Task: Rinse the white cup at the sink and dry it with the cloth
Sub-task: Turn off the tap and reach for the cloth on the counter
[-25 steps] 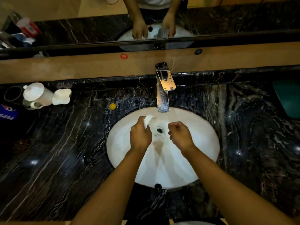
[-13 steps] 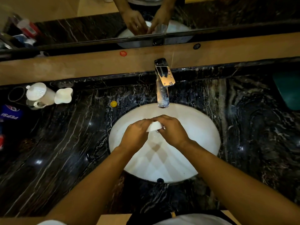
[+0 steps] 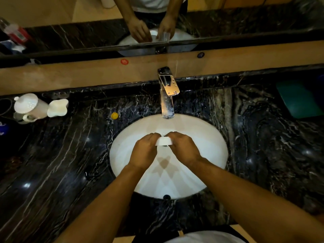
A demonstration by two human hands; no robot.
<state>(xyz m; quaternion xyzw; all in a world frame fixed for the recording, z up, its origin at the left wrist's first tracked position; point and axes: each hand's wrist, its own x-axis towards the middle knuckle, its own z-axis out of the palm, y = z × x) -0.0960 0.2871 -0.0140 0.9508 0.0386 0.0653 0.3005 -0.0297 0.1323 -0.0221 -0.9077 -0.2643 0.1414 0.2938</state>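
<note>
The cup (image 3: 164, 141) is held between both hands over the middle of the basin (image 3: 206, 137), in front of the tap (image 3: 167, 95) and just below its spout. L hand (image 3: 144, 151) is curled round the cup's left side, R hand (image 3: 184, 149) round its right side; fingers of both are bent onto it, thumbs not clearly seen. Only a small white patch of the cup shows between the knuckles, so the rim and handle can't be made out. Its long axis seems to lie roughly level, left-to-right betw. the hands, tilted slightly; which end is the mouth cannot be told. No stream from the tap can be made out for certain.

Key relation: the cup sits equally near both hands, gripped from opposite sides, so either could take it alone. The step is judged to be rinsing, w/ drying not yet begun. A green pad (image 3: 299, 99), poss. the cloth, lies far right of the basin on the counter (image 3: 52, 163), so the R hand is nearer to it; the cup would likely be kept in the L hand while the R reaches across. Risk: a wet cup slipping when the grip passes to one hand.

Left of the basin: a white jug (image 3: 29, 106), a small white dish (image 3: 57, 107), a yellow cap (image 3: 114, 115).
</note>
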